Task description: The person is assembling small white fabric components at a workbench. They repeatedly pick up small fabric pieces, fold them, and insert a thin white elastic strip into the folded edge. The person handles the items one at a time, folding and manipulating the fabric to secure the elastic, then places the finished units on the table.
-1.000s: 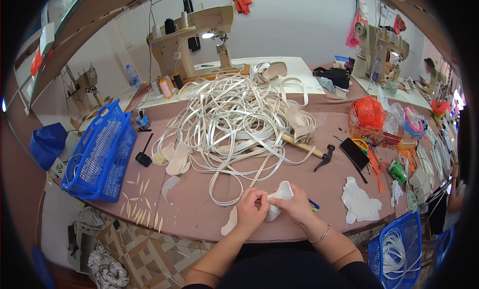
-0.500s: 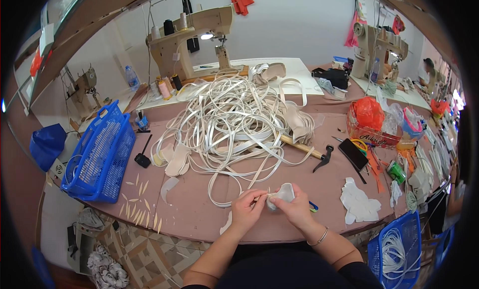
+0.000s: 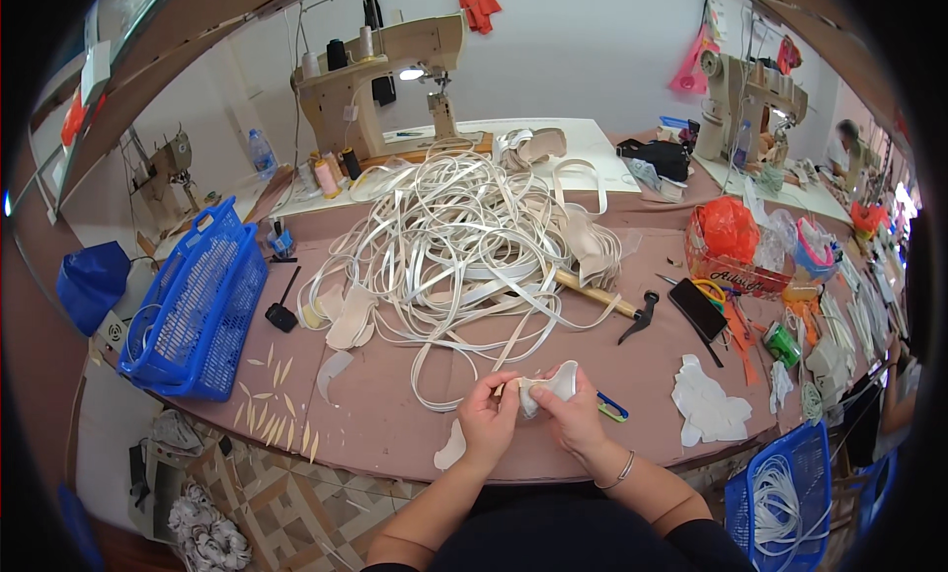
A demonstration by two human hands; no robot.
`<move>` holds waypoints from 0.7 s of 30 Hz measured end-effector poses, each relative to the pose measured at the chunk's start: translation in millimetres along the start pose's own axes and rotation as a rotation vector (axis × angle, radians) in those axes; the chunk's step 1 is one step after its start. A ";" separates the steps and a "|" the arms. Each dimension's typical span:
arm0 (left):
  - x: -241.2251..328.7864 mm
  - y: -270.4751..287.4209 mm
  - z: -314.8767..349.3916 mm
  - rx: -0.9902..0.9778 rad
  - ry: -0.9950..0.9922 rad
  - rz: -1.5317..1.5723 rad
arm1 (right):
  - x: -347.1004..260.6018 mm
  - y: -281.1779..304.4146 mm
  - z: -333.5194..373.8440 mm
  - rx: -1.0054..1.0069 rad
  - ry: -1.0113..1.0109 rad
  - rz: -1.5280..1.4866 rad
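Note:
Close to the front edge of the table, my right hand (image 3: 575, 420) grips a small white curved piece (image 3: 564, 381) that looks like leather or lined fabric. My left hand (image 3: 488, 420) is closed too, its thumb and fingers pinching a narrow beige end (image 3: 525, 385) at that piece's left side. Fingers hide part of the join. Just right of my right hand lies a blue and green cutter-like tool (image 3: 613, 407). A pale flat scrap (image 3: 451, 446) rests beside my left wrist.
A large tangle of white strips (image 3: 464, 246) covers the table's middle, with a wooden-handled hammer (image 3: 602, 296) at its right. A phone (image 3: 697, 308) and white cut pieces (image 3: 711, 402) lie right. Blue baskets (image 3: 212, 305) stand left, another (image 3: 736, 513) lower right. Sewing machines (image 3: 341, 98) stand behind.
Both hands have shifted slightly left with the white piece, and the piece has tilted a little. More of the blue and green tool shows beside my right hand.

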State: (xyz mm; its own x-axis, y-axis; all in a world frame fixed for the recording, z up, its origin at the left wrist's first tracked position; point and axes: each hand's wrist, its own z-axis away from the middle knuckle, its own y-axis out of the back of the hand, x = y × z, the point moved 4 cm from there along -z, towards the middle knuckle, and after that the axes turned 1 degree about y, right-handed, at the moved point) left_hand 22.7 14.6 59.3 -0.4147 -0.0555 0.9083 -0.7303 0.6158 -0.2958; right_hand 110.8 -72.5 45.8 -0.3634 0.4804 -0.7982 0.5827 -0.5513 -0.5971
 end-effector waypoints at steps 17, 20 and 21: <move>0.3 6.7 -0.1 -0.156 0.080 0.059 | -13.5 -3.7 -5.5 -0.294 -0.212 -0.148; 12.1 2.9 1.4 -0.139 -0.231 -0.325 | -11.2 -2.3 -6.4 -0.299 -0.201 -0.146; 17.1 0.4 2.7 -0.133 -0.342 -0.479 | -10.5 -1.5 -6.4 -0.297 -0.189 -0.144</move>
State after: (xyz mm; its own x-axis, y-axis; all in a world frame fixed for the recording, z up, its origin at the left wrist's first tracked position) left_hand 13.9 11.8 73.9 -0.2236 -0.5872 0.7780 -0.8137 0.5518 0.1826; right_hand 118.5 -72.3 55.5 -0.5682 0.3894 -0.7250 0.6911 -0.2525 -0.6772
